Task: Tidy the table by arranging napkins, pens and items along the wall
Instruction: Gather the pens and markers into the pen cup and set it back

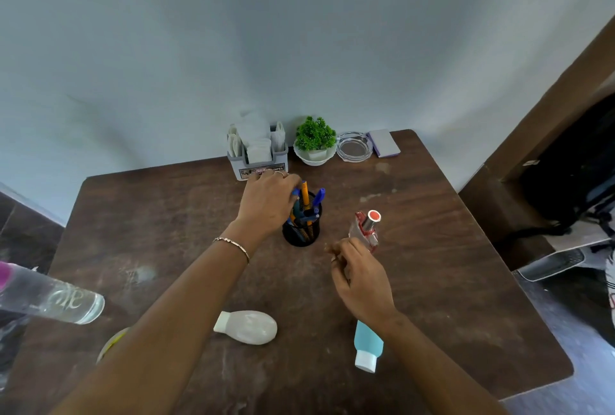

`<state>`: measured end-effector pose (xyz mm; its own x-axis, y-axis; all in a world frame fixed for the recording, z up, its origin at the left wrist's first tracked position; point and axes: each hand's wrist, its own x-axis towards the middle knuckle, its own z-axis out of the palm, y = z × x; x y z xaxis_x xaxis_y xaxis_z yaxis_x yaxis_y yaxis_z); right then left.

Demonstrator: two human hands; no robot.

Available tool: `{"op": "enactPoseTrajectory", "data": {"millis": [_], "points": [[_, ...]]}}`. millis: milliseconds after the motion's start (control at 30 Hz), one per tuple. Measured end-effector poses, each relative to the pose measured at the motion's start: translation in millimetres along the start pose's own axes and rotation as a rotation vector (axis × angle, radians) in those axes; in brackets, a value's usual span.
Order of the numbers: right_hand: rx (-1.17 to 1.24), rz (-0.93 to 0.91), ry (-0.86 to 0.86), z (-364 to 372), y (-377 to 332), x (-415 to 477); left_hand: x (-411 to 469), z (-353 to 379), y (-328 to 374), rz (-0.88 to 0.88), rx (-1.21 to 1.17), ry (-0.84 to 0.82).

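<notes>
Nearest, blue tube [367,344] and white bottle [248,326] lie flat on the surface [466,248]. Left hand [266,201] grips upright pens [304,193] in their cup [301,231], short of the wall [299,48] ahead; right hand [362,281] hangs loosely curled, empty.

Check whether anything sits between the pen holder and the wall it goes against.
Yes. The napkin holder stands at the wall right behind the pen holder, which the left hand grips. The plant, ashtray and notepad fill the wall to its right; the table edge to its left shows bare.
</notes>
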<state>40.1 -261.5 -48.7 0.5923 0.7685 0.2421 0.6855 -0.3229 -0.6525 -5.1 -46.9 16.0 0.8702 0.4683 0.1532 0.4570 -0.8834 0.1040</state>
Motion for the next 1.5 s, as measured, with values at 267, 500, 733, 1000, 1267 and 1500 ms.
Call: {"op": "enactPoseTrajectory", "data": {"millis": [267, 500, 733, 1000, 1267, 1500], "points": [[-0.017, -0.015, -0.022, 5, -10, 7, -3, 1, 6, 0.015, 0.001, -0.073], [-0.01, -0.014, -0.036, 4, -8, 5, -6, 12, 1, 0.013, 0.018, -0.14], [-0.011, -0.008, -0.062, 5, -8, 3, -21, 6, -6, -0.079, -0.137, -0.008], [0.058, -0.133, -0.182, 22, -24, 0, -114, 3, -30, -0.457, -0.475, 0.21], [0.154, -0.271, -0.478, 72, -56, -11, -262, 9, -56, -1.078, -0.544, 0.22], [0.197, -0.372, -0.68, 107, -89, -33, -347, 26, -53, -1.325, -0.568, 0.039]]}}
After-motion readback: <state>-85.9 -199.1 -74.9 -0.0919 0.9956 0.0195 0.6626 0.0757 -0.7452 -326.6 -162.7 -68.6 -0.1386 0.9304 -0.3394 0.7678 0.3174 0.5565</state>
